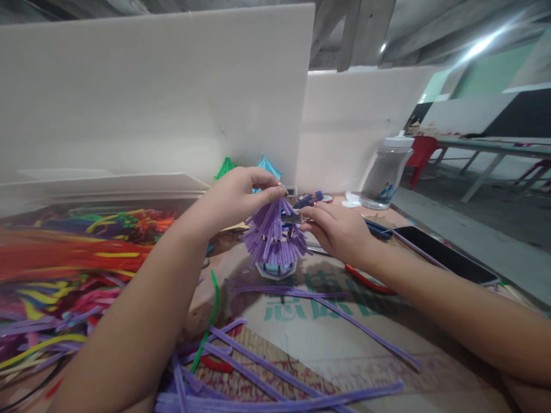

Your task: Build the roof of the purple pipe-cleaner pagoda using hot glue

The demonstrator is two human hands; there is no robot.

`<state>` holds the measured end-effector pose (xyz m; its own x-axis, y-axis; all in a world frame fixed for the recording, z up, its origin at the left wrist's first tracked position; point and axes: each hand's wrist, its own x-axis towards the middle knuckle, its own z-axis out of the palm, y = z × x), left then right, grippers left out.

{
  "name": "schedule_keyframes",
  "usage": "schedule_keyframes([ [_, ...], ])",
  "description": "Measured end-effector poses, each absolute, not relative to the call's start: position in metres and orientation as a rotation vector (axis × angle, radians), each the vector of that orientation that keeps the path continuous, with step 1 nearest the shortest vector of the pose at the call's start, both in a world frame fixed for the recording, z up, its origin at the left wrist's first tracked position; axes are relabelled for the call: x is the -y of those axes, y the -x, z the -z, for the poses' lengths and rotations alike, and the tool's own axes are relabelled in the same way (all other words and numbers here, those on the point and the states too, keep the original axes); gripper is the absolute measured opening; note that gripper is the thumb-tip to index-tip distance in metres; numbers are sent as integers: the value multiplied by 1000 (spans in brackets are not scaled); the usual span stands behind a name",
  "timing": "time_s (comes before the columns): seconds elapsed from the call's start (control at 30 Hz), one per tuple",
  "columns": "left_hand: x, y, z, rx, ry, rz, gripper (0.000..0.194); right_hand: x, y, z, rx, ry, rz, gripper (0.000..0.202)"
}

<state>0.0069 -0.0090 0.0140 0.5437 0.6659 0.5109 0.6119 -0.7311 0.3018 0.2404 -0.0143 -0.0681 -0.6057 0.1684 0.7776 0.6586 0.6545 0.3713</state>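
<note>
My left hand (241,195) pinches the top of a small purple pipe-cleaner pagoda (273,238) that stands on flattened cardboard (387,321). The model has layered purple fringes and a pale blue base. My right hand (340,229) grips pliers (301,209) with blue handles, their metal tip touching the pagoda's right side near the top. Loose purple pipe cleaners (267,373) lie on the cardboard in front of me.
A heap of many-coloured pipe cleaners (64,269) fills the left. A clear jar with a white lid (387,172) stands back right, a dark phone (447,261) lies right. A green pipe cleaner (210,321), a red ring (370,280), white partition boards (172,92) behind.
</note>
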Motion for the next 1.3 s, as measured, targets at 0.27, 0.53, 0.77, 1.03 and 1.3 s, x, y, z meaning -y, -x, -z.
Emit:
schedule_keyframes([
  [0.27, 9, -8, -13, -1114, -2679, -949, 33, 14, -241, 68, 2136, 625, 850, 27],
  [0.53, 9, -8, -14, -1097, -2687, -943, 32, 17, -241, 64, 2128, 625, 891, 24],
  [0.77, 9, -8, -14, -1105, -2673, -948, 33, 14, -244, 67, 2141, 632, 880, 28],
  [1.03, 8, -8, -13, -1128, -2656, -941, 34, 13, -246, 67, 2147, 609, 821, 26],
  [1.3, 11, -10, -15, -1112, -2687, -937, 34, 14, -242, 67, 2163, 642, 809, 29],
])
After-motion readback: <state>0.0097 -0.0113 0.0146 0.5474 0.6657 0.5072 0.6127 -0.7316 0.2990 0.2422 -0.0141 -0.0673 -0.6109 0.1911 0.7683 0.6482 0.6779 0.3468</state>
